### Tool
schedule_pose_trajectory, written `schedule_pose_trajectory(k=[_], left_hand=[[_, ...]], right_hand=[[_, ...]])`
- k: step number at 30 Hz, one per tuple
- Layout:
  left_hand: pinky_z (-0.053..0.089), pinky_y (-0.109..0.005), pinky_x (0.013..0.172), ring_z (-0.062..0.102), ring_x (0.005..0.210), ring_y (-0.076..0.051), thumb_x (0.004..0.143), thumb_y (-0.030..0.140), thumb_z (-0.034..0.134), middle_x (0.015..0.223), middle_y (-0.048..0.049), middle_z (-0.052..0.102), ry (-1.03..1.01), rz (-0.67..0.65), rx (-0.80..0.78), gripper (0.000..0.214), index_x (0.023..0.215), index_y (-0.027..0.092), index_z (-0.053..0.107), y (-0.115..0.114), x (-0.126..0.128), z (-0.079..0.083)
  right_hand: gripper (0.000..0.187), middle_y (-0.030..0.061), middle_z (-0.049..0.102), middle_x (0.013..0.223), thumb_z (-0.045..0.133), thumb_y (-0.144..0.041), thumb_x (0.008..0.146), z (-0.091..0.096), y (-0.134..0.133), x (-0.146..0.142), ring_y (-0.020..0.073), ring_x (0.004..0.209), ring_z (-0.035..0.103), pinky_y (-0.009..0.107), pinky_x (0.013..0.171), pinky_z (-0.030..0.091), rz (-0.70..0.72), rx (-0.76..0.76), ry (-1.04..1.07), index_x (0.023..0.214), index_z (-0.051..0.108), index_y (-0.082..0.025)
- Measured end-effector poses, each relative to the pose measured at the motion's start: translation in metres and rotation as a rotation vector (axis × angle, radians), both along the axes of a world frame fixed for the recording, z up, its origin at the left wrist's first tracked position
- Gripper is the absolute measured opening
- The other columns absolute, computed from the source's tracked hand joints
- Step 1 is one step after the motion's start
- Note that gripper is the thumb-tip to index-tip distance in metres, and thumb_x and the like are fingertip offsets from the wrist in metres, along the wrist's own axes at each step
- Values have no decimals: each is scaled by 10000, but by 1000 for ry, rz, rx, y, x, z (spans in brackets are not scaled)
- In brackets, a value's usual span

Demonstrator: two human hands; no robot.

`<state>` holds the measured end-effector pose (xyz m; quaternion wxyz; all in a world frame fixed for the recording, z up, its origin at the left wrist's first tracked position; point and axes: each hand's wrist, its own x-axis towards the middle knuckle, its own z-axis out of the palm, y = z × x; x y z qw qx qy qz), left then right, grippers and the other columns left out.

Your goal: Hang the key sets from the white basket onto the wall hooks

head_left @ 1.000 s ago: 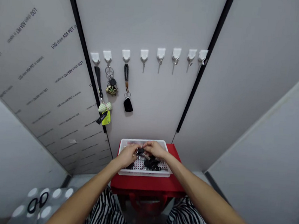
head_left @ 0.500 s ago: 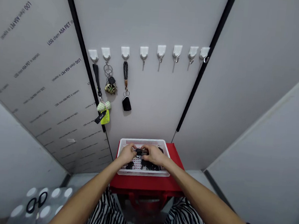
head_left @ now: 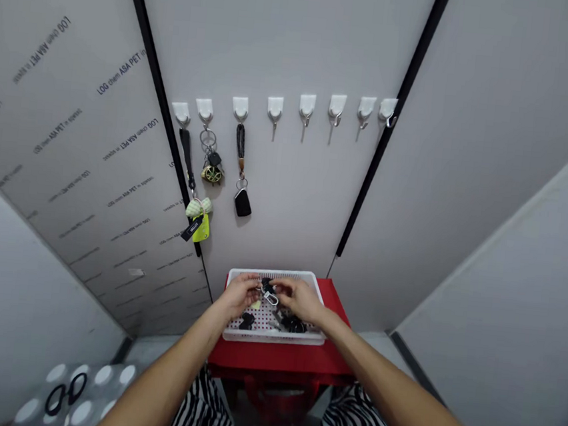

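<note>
My left hand (head_left: 240, 296) and my right hand (head_left: 302, 300) are over a white perforated basket (head_left: 272, 338). Between them they hold a black keychain (head_left: 268, 296) with a silver clasp dangling from it, both sets of fingers pinched on its ends. A small pale yellow piece (head_left: 256, 305) shows beneath my left fingers. Lower in the basket lie a small black item (head_left: 247, 321) and, under my right hand, a dark cluster of keychains (head_left: 293, 324), whose separate parts I cannot make out.
The basket rests on a red box (head_left: 274, 359) between my knees. A row of white hooks (head_left: 275, 107) crosses the wall. From its left end hang a black strap with a yellow tag (head_left: 202, 229), a key ring (head_left: 212, 169) and a black key fob (head_left: 243, 203).
The keychain has turned between my fingers, so its silver clasp now shows clearly. Both hands stay over the basket, and the whole view has shifted slightly downward.
</note>
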<state>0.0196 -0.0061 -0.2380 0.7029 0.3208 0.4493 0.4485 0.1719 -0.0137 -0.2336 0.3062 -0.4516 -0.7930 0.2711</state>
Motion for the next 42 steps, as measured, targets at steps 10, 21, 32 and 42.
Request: schedule_pose_trajectory(k=[10,21,32,42], left_hand=[[295,-156,438,406,426,-33,565,223,514,502,47,448,-45,-56,169,161,698,137,485,-10,18,34],[313,-166,507,403,528,-62,627,235,436,551,15,482,524,211,849,154,632,106,520,26,13,179],[365,-218,617,498,672,-127,594,155,481,765,-67,576,972,263,919,275,861,104,527,56,19,230],[373,-217,692,494,740,-103,617,129,455,832,-58,559,782,94,748,228,835,112,518,22,8,86]], right_hand=[[190,19,576,647,426,-237,652,54,-1,-23,118,609,502,220,573,384,-69,53,241,726,578,-151],[182,-21,502,520,489,-240,559,195,51,-43,57,438,419,198,464,367,-112,193,603,685,522,-113],[218,-37,482,483,501,-260,563,242,100,-47,64,415,450,206,453,386,-388,307,548,741,478,-137],[210,20,552,736,434,-225,630,112,55,-3,79,617,488,222,614,381,-306,304,249,804,505,-131]])
